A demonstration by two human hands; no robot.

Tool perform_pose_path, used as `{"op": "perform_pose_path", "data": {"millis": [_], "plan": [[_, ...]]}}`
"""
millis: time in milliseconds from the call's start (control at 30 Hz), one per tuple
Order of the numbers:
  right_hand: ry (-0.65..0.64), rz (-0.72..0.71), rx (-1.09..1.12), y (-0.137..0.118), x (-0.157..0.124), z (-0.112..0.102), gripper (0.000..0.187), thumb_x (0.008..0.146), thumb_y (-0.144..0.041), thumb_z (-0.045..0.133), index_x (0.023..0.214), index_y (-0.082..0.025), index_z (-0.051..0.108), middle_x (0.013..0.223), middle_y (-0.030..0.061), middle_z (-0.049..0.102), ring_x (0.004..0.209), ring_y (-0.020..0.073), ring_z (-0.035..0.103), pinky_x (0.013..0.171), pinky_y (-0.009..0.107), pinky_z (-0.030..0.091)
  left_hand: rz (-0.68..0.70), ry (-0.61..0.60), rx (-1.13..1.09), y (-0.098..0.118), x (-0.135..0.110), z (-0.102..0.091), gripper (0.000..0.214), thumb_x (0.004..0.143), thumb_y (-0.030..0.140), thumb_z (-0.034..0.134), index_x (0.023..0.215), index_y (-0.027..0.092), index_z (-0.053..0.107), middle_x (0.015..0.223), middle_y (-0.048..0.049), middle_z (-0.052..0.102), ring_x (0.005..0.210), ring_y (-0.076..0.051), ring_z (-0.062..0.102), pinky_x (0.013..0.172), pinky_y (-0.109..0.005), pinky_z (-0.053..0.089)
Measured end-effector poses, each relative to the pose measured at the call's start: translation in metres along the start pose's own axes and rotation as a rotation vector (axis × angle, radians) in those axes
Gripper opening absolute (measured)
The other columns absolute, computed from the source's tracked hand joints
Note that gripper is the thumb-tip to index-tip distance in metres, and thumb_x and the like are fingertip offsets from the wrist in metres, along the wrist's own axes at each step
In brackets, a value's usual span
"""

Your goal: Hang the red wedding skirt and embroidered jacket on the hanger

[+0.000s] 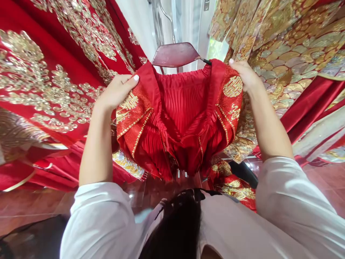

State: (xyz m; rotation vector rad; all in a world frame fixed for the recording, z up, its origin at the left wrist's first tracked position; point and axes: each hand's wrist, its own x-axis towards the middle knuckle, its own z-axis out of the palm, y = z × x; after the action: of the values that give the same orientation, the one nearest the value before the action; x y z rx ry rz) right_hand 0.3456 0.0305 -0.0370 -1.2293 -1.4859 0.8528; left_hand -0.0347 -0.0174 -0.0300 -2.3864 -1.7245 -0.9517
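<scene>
A red pleated skirt (183, 100) with a gathered elastic waistband hangs in front of me, its waist spread wide. Gold embroidery and beaded trim run down its side panels. My left hand (118, 90) grips the left side of the waist, thumb on top. On the opposite side, my right hand (246, 75) pinches the waist edge, fingers mostly behind the cloth. Between the hands, behind the waistband, is a dark red hanger (176, 54) with a metal hook. A dark clip at its right end meets the skirt's waist near my right hand.
Red garments with gold beadwork (67, 64) hang close on the left. On the right hangs a gold scale-patterned garment (291, 54), with red satin cloth (304, 104) beside it. Below lie a red and gold patterned cloth (234, 183) and a reddish tiled floor (151, 190).
</scene>
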Motion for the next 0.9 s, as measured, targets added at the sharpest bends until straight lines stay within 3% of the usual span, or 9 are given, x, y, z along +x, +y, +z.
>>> {"op": "perform_pose_path", "data": {"millis": [167, 267, 367, 433, 467, 567, 667, 767, 900], "plan": [[-0.007, 0.057, -0.207, -0.004, -0.006, -0.005, 0.041, 0.093, -0.029, 0.034, 0.058, -0.008, 0.039, 0.050, -0.0093, 0.044, 0.043, -0.0049, 0.037, 0.053, 0.021, 0.028, -0.081, 0.204, 0.237, -0.005, -0.008, 0.022, 0.096, 0.078, 0.080, -0.004, 0.078, 0.002, 0.051, 0.071, 0.0009, 0.041, 0.076, -0.007, 0.046, 0.089, -0.038, 0.040], [0.047, -0.045, -0.456, -0.008, -0.007, -0.005, 0.048, 0.091, -0.040, 0.035, 0.061, -0.005, 0.048, 0.062, -0.0036, 0.052, 0.052, -0.0031, 0.040, 0.056, 0.020, 0.030, -0.105, 0.209, 0.230, -0.001, -0.013, 0.022, 0.077, 0.093, 0.067, 0.015, 0.091, 0.001, 0.054, 0.081, -0.0036, 0.053, 0.080, -0.011, 0.048, 0.089, -0.035, 0.040], [0.234, -0.250, -0.685, -0.014, -0.018, -0.003, 0.050, 0.090, -0.043, 0.038, 0.075, -0.001, 0.060, 0.079, 0.0035, 0.060, 0.069, 0.0018, 0.049, 0.066, 0.022, 0.033, -0.056, 0.458, 0.288, 0.020, -0.034, 0.021, 0.053, 0.094, 0.053, 0.039, 0.110, 0.003, 0.052, 0.107, -0.0118, 0.056, 0.099, -0.019, 0.048, 0.093, -0.038, 0.037], [0.383, -0.358, -0.810, -0.019, -0.035, 0.000, 0.041, 0.092, -0.037, 0.043, 0.089, -0.002, 0.064, 0.091, 0.0072, 0.063, 0.083, 0.0063, 0.053, 0.077, 0.024, 0.034, -0.082, 0.581, 0.374, 0.041, -0.058, 0.028, 0.050, 0.090, 0.053, 0.043, 0.105, 0.007, 0.054, 0.107, -0.0132, 0.056, 0.103, -0.025, 0.048, 0.093, -0.040, 0.036], [0.455, -0.387, -0.883, -0.020, -0.047, 0.004, 0.037, 0.092, -0.035, 0.045, 0.092, -0.004, 0.065, 0.094, 0.0086, 0.064, 0.088, 0.0086, 0.053, 0.079, 0.025, 0.033, -0.129, 0.547, 0.401, 0.051, -0.072, 0.033, 0.049, 0.089, 0.055, 0.044, 0.098, 0.009, 0.056, 0.099, -0.0125, 0.057, 0.099, -0.026, 0.050, 0.090, -0.040, 0.037], [0.553, -0.298, -1.046, -0.019, -0.091, 0.024, 0.039, 0.091, -0.042, 0.048, 0.082, -0.008, 0.064, 0.081, 0.0102, 0.063, 0.080, 0.0147, 0.053, 0.073, 0.028, 0.033, -0.253, 0.234, 0.445, 0.070, -0.108, 0.056, 0.047, 0.087, 0.058, 0.045, 0.086, 0.013, 0.058, 0.083, -0.0104, 0.058, 0.087, -0.027, 0.055, 0.073, -0.034, 0.041], [0.374, -0.172, -1.130, -0.002, -0.128, 0.058, 0.044, 0.086, -0.052, 0.052, 0.076, -0.010, 0.061, 0.069, 0.0099, 0.058, 0.066, 0.0164, 0.050, 0.061, 0.025, 0.028, -0.290, 0.004, 0.491, 0.070, -0.124, 0.077, 0.038, 0.088, 0.050, 0.047, 0.083, 0.015, 0.060, 0.081, -0.0102, 0.061, 0.083, -0.026, 0.058, 0.061, -0.029, 0.038], [0.182, -0.130, -1.175, 0.020, -0.143, 0.090, 0.032, 0.086, -0.043, 0.054, 0.081, -0.011, 0.058, 0.076, 0.0114, 0.059, 0.066, 0.0170, 0.050, 0.056, 0.024, 0.019, -0.273, -0.108, 0.473, 0.068, -0.125, 0.090, 0.022, 0.088, 0.032, 0.049, 0.080, 0.016, 0.062, 0.078, -0.0088, 0.063, 0.078, -0.024, 0.060, 0.058, -0.028, 0.037], [0.079, -0.308, -0.904, 0.028, -0.143, 0.120, 0.019, 0.085, -0.022, 0.044, 0.067, -0.014, 0.046, 0.065, 0.0049, 0.053, 0.059, 0.0118, 0.042, 0.057, 0.025, 0.021, -0.161, -0.141, 0.371, 0.090, -0.125, 0.104, 0.012, 0.082, 0.022, 0.054, 0.073, 0.017, 0.061, 0.073, -0.0080, 0.062, 0.076, -0.023, 0.061, 0.061, -0.028, 0.039]]}}
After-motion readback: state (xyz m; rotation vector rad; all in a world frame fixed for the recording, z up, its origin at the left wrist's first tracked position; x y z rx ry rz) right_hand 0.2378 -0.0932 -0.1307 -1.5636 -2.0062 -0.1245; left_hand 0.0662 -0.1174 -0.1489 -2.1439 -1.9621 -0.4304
